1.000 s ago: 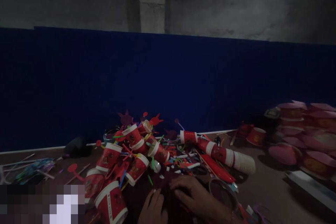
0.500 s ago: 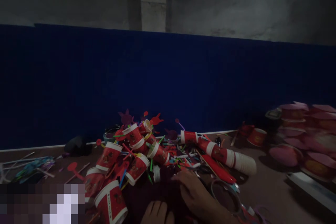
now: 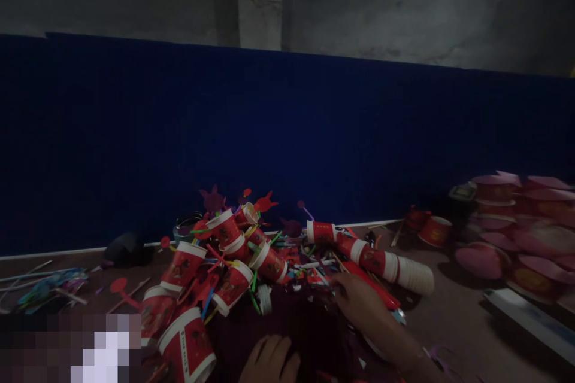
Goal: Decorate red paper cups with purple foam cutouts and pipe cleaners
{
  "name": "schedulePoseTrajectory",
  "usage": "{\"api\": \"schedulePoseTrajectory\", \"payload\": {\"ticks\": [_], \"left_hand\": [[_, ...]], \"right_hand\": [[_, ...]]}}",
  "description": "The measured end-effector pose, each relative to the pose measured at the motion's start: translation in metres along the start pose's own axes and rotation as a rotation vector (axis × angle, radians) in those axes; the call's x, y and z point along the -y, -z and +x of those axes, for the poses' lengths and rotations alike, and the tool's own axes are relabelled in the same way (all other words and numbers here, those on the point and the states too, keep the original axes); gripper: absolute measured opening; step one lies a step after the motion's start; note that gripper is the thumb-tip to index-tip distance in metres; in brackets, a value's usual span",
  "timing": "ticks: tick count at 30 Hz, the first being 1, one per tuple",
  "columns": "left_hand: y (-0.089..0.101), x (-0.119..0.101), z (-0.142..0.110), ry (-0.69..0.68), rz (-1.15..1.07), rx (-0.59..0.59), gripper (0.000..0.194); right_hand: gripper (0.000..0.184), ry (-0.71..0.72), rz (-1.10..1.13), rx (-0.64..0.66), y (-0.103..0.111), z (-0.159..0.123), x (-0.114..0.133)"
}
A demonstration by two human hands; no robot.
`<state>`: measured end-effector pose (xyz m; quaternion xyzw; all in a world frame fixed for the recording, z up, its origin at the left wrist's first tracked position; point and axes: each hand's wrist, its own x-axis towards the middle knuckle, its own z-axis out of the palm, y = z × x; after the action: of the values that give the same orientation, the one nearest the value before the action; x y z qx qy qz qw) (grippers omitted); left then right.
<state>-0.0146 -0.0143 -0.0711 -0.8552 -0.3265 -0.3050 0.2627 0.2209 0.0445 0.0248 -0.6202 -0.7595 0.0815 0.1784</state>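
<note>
My left hand (image 3: 271, 359) rests at the bottom edge on a dark maroon patch (image 3: 296, 323), too dim to name; its fingers lie fairly flat. To the right, my right hand (image 3: 357, 302) bends its fingers down at the edge of a heap of coloured scraps (image 3: 309, 263). Whatever its fingertips hold, if anything, is hidden. Red paper cups (image 3: 188, 344) with white rims, several with coloured sticks and red cut-out shapes attached, lie piled left of my hands. A nested stack of cups (image 3: 411, 275) lies on its side beyond my right hand, beside a long red item (image 3: 377, 287).
A dark blue panel (image 3: 287, 131) stands behind the brown table (image 3: 467, 335). Red cups with pink tops (image 3: 534, 275) are piled at the right, near a pale flat strip (image 3: 530, 323). Bluish wrappers (image 3: 54, 287) and thin sticks lie at the left.
My right hand has moved right and slightly up, away from the dark patch towards the scraps. My left hand stays about where it was. The view has shifted a little.
</note>
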Motion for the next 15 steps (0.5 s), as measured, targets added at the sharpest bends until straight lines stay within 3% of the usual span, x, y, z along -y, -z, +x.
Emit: {"api": "schedulePoseTrajectory", "payload": {"ticks": [2, 4, 7, 10, 12, 15], "left_hand": [[0.005, 0.005, 0.003, -0.064, 0.019, 0.035, 0.023], [0.012, 0.008, 0.007, -0.018, -0.03, 0.056, 0.021], [0.025, 0.011, 0.015, 0.264, -0.173, 0.095, 0.017], [0.035, 0.016, 0.021, 0.538, -0.183, 0.084, 0.028], [0.038, 0.021, 0.024, 0.581, -0.176, 0.102, 0.032], [0.037, 0.025, 0.025, 0.54, -0.19, 0.171, 0.036]], "right_hand": [[0.023, -0.035, -0.027, 0.036, 0.008, 0.0, -0.004], [0.023, -0.009, -0.015, 0.059, 0.009, -0.001, -0.002], [0.022, 0.077, 0.03, 0.059, 0.002, -0.004, 0.011], [0.023, 0.124, 0.048, 0.036, -0.004, -0.007, 0.021], [0.024, 0.119, 0.031, 0.02, -0.005, -0.008, 0.023], [0.026, 0.148, 0.029, -0.035, -0.006, -0.007, 0.021]]}}
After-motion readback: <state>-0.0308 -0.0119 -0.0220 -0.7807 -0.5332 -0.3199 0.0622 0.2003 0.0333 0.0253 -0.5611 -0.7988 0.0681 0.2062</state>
